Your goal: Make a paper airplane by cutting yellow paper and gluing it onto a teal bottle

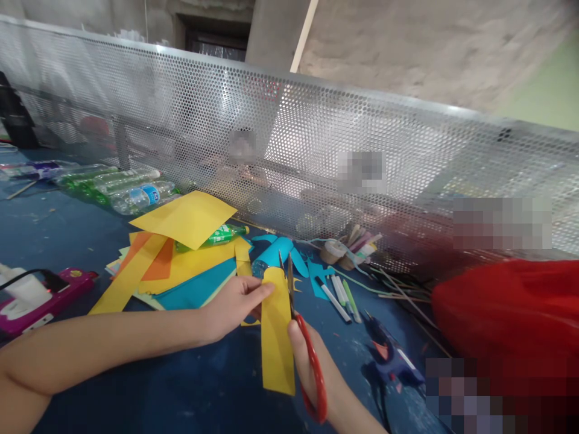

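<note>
A long yellow paper strip point(277, 337) is pinched near its top by the thumb and fingers of my left hand point(242, 301). My right hand point(312, 361) grips red-handled scissors point(312, 367), fingers through the loops. The two blades point away from me, a little apart, along the strip's right edge near its upper end. Just beyond lie a blue paper shape point(277, 250) and the end of a clear plastic bottle point(259, 268). Small yellow scraps rest by the blades, partly hidden behind my left hand and the strip.
Coloured sheets point(183, 220) and a green bottle point(221, 235) are piled left. Several bottles point(140, 196) lie farther back. A pink power strip point(49, 301) sits at left; pens point(337, 298) and a glue gun point(391, 352) at right. A perforated metal screen point(190, 108) borders the blue table.
</note>
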Motion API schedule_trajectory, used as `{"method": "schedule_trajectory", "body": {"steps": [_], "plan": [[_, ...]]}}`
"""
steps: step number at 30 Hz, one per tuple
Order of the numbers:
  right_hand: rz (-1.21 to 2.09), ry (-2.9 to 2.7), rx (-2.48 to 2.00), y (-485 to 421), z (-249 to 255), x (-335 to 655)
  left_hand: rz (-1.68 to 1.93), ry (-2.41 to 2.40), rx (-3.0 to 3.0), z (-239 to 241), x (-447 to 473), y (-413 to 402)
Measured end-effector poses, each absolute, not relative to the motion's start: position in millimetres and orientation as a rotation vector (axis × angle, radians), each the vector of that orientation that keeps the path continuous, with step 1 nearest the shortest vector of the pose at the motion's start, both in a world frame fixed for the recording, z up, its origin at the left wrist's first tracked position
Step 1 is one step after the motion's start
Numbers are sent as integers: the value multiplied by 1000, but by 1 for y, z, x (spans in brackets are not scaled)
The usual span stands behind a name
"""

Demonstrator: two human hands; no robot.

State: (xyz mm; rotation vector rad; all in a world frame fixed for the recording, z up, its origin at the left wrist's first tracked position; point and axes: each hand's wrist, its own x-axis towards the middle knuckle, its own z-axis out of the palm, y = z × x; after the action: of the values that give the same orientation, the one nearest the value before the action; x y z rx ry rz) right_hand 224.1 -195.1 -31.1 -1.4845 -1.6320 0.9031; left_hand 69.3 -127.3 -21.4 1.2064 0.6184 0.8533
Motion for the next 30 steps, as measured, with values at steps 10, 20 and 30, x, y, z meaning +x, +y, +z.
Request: {"method": "schedule_trajectory", "body": {"steps": [10, 20, 30], "plan": [[886, -1650, -1478, -194, -33, 224, 869, 629, 1234, -22, 70, -129], [788, -1638, -1539, -193, -37, 222, 859, 638, 1221, -24, 70, -128], [724, -1618, -1563, -192, -38, 224, 850, 639, 1230, -24, 70, -126]]}}
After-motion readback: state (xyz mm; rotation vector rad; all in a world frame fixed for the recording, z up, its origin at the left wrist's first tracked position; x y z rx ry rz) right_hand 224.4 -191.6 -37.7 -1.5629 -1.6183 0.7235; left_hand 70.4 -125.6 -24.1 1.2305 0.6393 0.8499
